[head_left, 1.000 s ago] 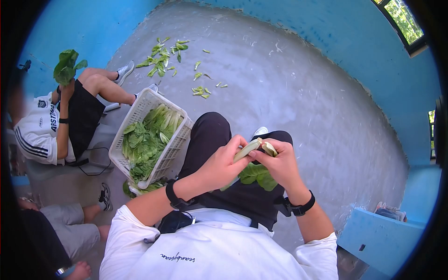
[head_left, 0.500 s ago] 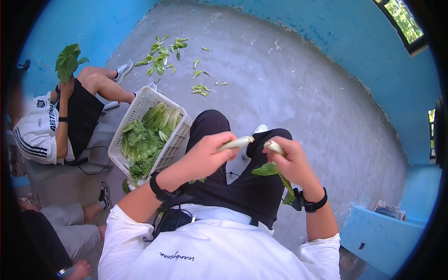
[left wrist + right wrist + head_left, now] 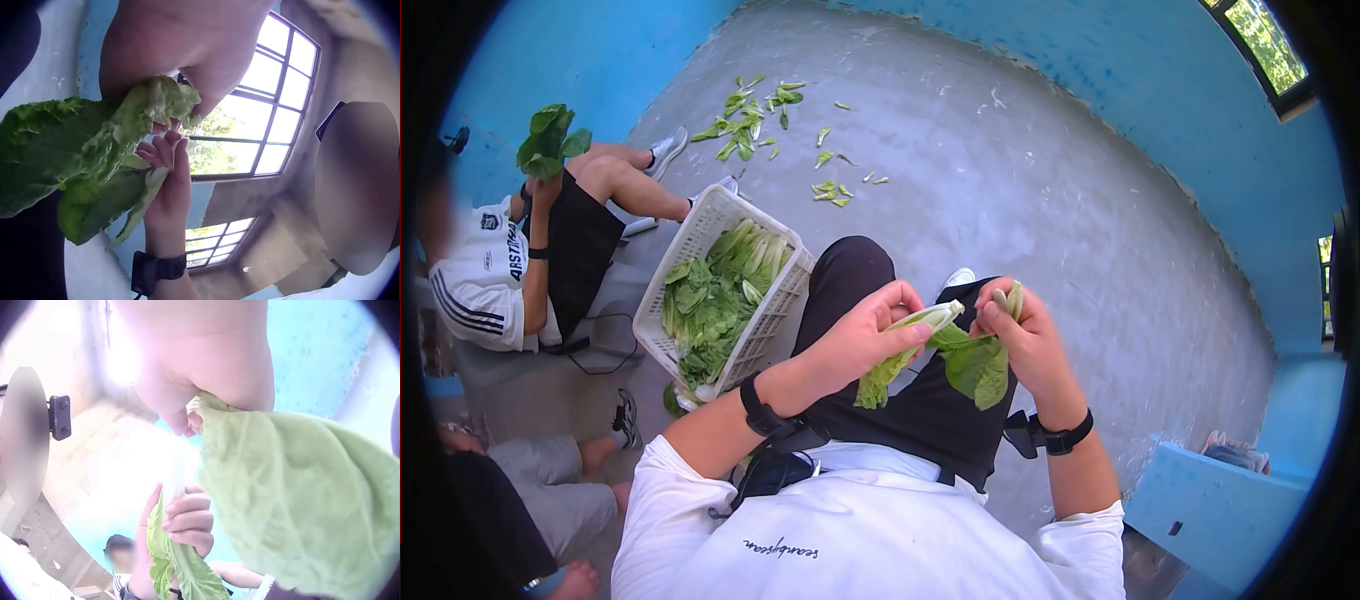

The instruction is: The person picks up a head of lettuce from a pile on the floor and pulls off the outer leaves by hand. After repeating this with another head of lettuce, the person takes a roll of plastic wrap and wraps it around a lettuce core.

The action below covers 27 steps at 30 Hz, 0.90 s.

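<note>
The left hand [image 3: 862, 338] grips a small leafy head [image 3: 941, 315] by its pale stem, the white base pointing up and the leaves hanging below the fingers. A little to its right, the right hand [image 3: 1030, 345] pinches the stem of green leaves [image 3: 983, 368] that droop over the lap. In the left wrist view the leaves [image 3: 87, 137] hang between the two hands. The right wrist view shows a broad leaf [image 3: 300, 494] hanging from the right hand [image 3: 206, 356], while the left hand [image 3: 190, 525] holds the other piece lower down.
To the left stands a white crate [image 3: 662, 302] holding leafy greens [image 3: 718, 300]. Loose leaves [image 3: 745, 125] lie on the grey floor. A seated person [image 3: 495, 270] at the left holds up greens; another person's legs show below. A blue ledge [image 3: 1215, 505] is at the lower right.
The hands have moved apart from where they met a second ago. Both pieces have turned, the left one now with leaves hanging in view, the right one held more upright by its stem.
</note>
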Motion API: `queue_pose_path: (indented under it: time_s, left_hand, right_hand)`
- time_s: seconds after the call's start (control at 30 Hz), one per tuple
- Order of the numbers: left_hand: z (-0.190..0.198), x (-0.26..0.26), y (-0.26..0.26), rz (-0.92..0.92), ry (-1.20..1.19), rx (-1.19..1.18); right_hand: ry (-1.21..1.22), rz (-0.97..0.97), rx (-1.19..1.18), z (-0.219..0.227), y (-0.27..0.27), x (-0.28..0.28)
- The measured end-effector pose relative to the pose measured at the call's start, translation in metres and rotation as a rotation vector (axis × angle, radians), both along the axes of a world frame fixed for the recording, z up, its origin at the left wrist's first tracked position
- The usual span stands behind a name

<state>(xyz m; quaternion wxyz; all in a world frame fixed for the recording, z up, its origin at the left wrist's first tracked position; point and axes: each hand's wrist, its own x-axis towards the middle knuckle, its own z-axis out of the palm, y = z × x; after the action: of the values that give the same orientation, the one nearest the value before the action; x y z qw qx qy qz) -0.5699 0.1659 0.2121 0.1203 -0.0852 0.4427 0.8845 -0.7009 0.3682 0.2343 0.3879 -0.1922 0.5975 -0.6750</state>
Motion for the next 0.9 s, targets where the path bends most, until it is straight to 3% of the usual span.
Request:
queue_pose_path:
  time_s: [0.1,0.2,0.3,0.43,0.53,0.63,0.9]
  left_hand:
    - [-0.001,-0.003,0.008,0.034,-0.02,0.016]
    - [-0.005,-0.005,0.008,0.06,-0.054,0.051]
    - [0.0,-0.007,0.012,0.087,-0.048,0.022]
    - [0.001,-0.009,0.015,0.098,-0.027,-0.099]
    - [0.005,-0.009,0.016,0.103,0.04,-0.25]
    - [0.01,-0.011,0.005,0.021,0.022,-0.496]
    - [0.021,-0.003,-0.011,-0.077,0.012,-0.572]
  right_hand:
    - [-0.006,-0.053,-0.144,-0.008,-0.004,0.009]
    - [-0.125,-0.091,-0.144,-0.007,-0.002,0.013]
    - [0.147,-0.109,0.092,-0.001,-0.009,0.017]
    - [0.346,-0.108,0.144,0.0,-0.018,0.019]
    - [0.316,-0.101,0.194,0.0,-0.017,0.019]
    - [0.314,-0.06,0.275,0.009,-0.015,0.018]
    - [0.552,0.185,0.362,0.032,-0.002,0.007]
